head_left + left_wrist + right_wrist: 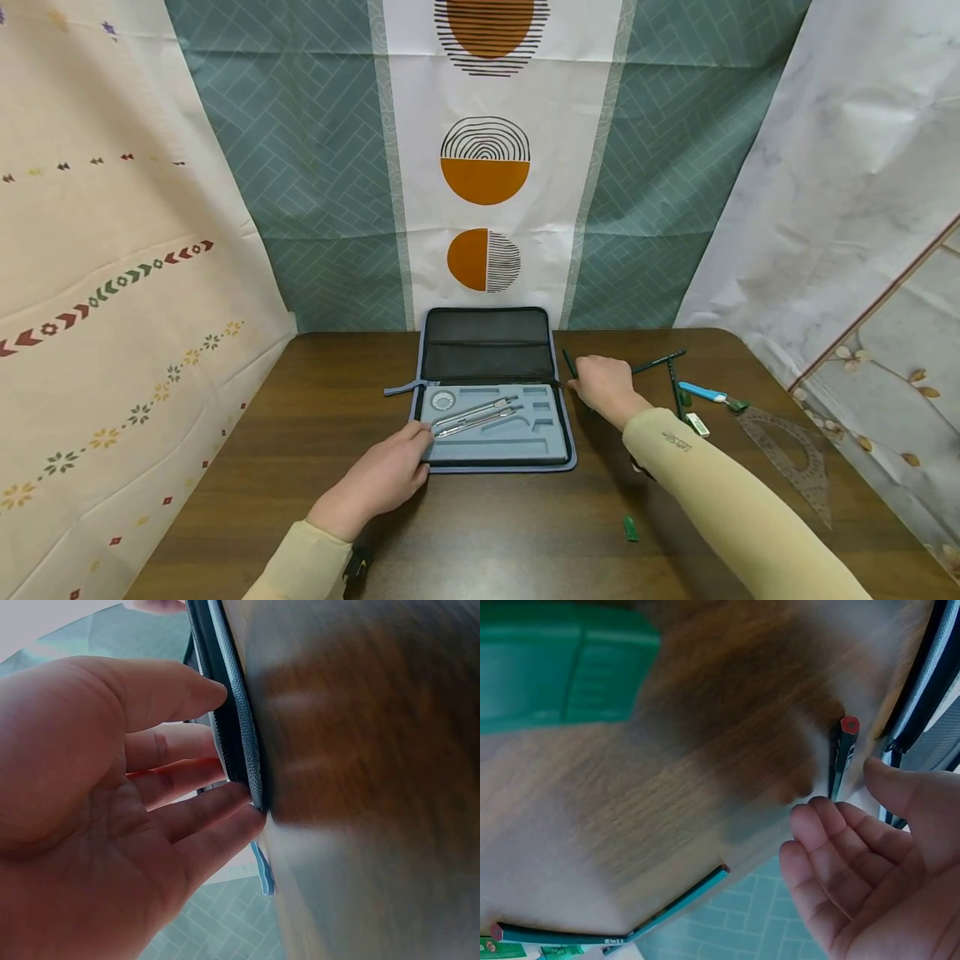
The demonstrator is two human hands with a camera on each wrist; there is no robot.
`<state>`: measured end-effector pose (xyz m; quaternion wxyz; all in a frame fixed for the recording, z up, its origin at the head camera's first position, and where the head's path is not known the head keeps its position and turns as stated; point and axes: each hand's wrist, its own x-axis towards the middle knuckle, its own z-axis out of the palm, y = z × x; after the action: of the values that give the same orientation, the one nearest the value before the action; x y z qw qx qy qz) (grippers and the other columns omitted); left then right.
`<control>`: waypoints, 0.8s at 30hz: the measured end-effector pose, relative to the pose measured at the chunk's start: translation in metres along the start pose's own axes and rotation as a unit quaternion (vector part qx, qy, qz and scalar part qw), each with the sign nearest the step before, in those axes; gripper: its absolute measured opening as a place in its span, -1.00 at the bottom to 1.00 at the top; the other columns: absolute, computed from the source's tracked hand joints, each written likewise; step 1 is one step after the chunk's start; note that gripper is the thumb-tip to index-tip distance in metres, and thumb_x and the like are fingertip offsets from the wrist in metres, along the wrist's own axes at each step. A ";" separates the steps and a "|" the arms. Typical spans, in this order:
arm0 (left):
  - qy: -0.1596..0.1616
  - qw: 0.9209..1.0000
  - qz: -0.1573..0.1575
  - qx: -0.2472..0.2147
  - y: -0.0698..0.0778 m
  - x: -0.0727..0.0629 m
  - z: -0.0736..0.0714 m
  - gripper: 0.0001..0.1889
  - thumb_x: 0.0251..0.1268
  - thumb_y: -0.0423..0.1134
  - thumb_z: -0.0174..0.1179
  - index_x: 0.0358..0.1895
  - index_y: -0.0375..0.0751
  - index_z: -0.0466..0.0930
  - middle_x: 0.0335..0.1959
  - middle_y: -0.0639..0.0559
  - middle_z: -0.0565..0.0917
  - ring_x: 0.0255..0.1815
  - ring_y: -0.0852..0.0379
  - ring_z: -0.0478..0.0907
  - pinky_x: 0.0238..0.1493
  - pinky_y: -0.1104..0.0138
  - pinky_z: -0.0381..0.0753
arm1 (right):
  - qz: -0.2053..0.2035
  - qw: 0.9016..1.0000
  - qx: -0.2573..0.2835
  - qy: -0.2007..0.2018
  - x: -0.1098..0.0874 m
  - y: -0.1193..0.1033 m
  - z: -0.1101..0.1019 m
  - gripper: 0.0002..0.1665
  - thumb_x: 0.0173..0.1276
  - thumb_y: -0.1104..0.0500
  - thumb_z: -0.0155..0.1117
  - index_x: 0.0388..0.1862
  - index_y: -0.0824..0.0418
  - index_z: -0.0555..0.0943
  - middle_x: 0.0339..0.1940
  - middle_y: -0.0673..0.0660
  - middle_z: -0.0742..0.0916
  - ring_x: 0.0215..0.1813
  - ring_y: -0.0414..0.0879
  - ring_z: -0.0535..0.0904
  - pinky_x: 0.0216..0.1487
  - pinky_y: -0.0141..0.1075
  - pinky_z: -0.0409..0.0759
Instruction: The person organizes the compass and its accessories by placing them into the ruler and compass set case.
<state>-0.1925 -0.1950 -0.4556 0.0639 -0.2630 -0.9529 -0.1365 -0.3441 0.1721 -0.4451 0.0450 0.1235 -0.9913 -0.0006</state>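
Note:
An unzipped drafting case (491,464) lies on the table with its dark mesh lid (486,350) raised at the back. In its grey-blue tray sit two silver compasses (480,421) and a round white piece (442,401); several slots hold nothing. My left hand (390,468) rests at the case's left edge, its fairly straight fingers (206,810) touching the zipped rim. Beyond the right edge, my right hand (606,385) reaches down beside a dark green pencil (844,754). Its thumb stands apart from the fingers, and the fingertips are right by the pencil.
Right of the right hand lie two more dark pencils (660,361), a white-and-green eraser (697,424), a blue-handled tool (702,392) and a clear protractor (795,467). A small green piece (630,528) lies nearer the front. Fabric hangs behind the table.

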 end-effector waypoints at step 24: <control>-0.006 1.000 -0.011 -0.005 0.000 0.000 0.001 -0.60 0.40 -0.44 0.47 0.23 -0.47 0.65 0.29 -0.27 0.62 0.26 -0.18 0.69 0.19 0.00 0.74 | 0.021 0.999 0.024 -0.030 0.004 0.005 0.003 -0.61 0.55 0.29 0.30 -0.56 0.18 0.58 -0.58 0.09 0.63 -0.45 0.00 0.53 -0.33 0.01 0.68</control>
<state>-0.1923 -0.1945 -0.4565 0.0552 -0.2538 -0.9554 -0.1404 -0.3500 0.1763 -0.4480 0.0124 0.1033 -0.9944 0.0208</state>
